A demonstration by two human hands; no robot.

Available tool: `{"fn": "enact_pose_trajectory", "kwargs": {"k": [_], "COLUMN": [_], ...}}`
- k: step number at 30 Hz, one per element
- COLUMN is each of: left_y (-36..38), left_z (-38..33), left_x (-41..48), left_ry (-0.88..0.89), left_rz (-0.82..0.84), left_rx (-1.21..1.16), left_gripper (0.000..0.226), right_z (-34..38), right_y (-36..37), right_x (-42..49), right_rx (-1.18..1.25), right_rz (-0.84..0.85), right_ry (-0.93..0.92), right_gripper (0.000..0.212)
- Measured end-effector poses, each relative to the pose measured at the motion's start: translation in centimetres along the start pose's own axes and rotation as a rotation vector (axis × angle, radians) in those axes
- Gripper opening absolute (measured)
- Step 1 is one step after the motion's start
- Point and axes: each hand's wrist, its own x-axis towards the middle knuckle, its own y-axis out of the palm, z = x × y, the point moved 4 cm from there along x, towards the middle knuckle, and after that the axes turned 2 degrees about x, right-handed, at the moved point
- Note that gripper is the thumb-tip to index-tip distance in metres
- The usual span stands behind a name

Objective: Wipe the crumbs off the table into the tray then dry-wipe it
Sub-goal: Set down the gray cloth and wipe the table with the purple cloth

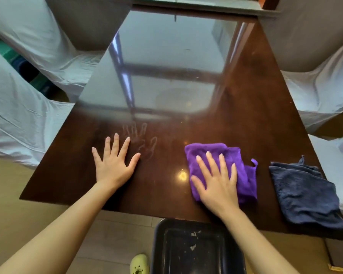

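Observation:
A glossy dark brown table [186,86] fills the view. My right hand [216,178] lies flat with spread fingers on a folded purple cloth [212,151] near the table's front edge. My left hand [114,161] rests flat on the bare tabletop to the left, fingers apart, with hand-shaped smudges just beyond it. A dark blue cloth [305,194] lies folded at the front right corner. Below the front edge sits a black tray [158,244] holding a few pale crumbs.
Chairs draped in white covers [28,107] stand along the left side, and others [321,89] along the right. A pale green slipper [139,264] shows on the wooden floor beside the tray.

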Motion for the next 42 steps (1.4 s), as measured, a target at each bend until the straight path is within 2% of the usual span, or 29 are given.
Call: {"fn": "enact_pose_trajectory", "kwargs": {"k": [4,7,12,18,23,29,39,42], "left_y": [-0.2,-0.1,0.0,0.2,0.4,0.4,0.0,-0.8], "left_z": [1.6,1.5,1.6,1.7,1.6,1.6,1.6,1.6], "left_x": [-0.7,-0.8,-0.7,-0.7,-0.7,-0.7,-0.7,-0.7], "left_ry": [-0.017,-0.020,-0.020,-0.010,0.008,0.034,0.054,0.056], "left_rz": [0.005,-0.011,-0.013,-0.029,-0.047,-0.023,0.058,0.087], "left_rx": [-0.003,0.007,0.012,0.004,0.011,-0.025,-0.050,-0.141], "left_gripper": [0.075,0.073,0.071,0.070,0.069,0.069,0.072,0.066], "right_z": [4.9,5.2,5.1,8.4,12.9,12.7,14.4,15.7], "right_y": [2.0,2.4,1.6,2.2,2.7,2.6,3.4,3.5], "right_x": [-5.5,-5.6,3.0,15.1,19.7,14.5,0.8,-1.4], "right_rx": [-0.022,-0.034,0.007,0.022,0.002,-0.022,0.038,0.067], "right_rz": [0.039,0.039,0.050,0.044,0.074,0.076,0.051,0.088], "right_ry": [-0.176,-0.245,-0.209,-0.130,-0.180,-0.337,-0.169,-0.127], "right_gripper": [0.062,0.060,0.058,0.057,0.056,0.053,0.058,0.060]}}
